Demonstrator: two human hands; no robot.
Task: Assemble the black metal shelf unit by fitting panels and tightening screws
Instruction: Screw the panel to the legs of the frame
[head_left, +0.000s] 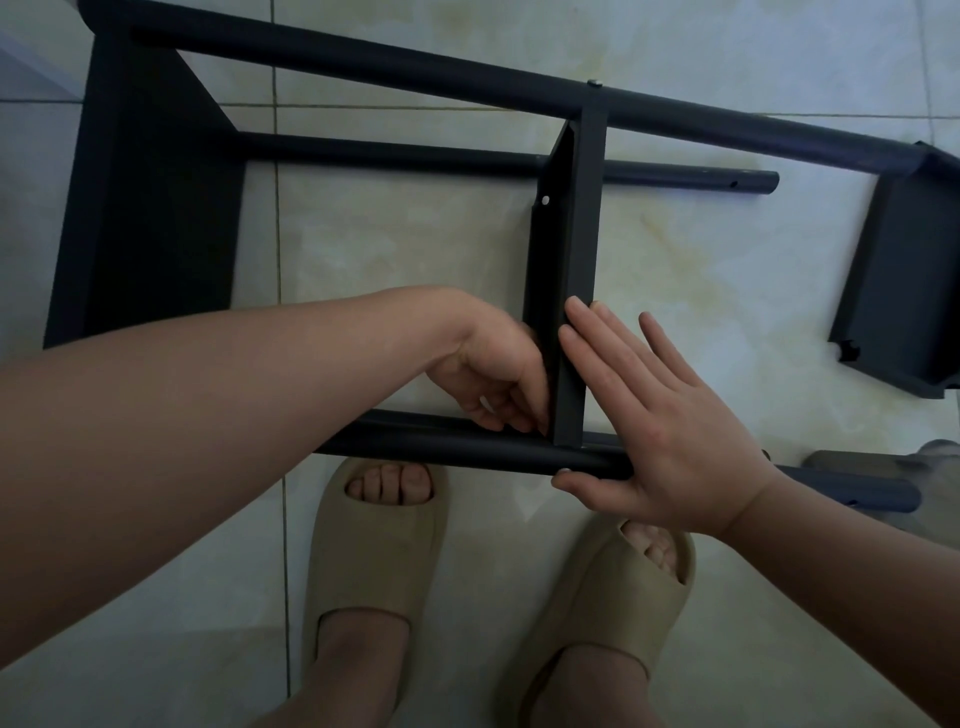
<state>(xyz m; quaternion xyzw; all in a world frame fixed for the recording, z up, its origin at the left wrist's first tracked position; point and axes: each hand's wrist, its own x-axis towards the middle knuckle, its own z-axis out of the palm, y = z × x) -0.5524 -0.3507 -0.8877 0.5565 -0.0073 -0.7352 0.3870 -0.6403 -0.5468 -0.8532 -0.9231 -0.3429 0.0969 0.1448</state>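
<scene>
Pale glossy ceramic floor tiles (415, 249) with thin grout lines fill the view, and the black metal shelf unit (156, 208) is laid on its side across them. A narrow black middle panel (576, 249) is set crosswise between the far round black tube (363, 62) and the near round black tube (467, 449). A small silver screw head (594, 82) is seen where that panel meets the far tube. Another black metal panel (893, 270) is seen at the right end of the far tube.

The left hand (493, 374) is curled at the corner where the middle panel meets the near tube, fingertips against the metal; whether anything is pinched cannot be told. The right hand (665, 431) is laid flat against the panel's other side, fingers straight, thumb on the near tube. The hands are kept apart by the panel.

Two beige foam slides (374, 545) are worn just below the near tube.
</scene>
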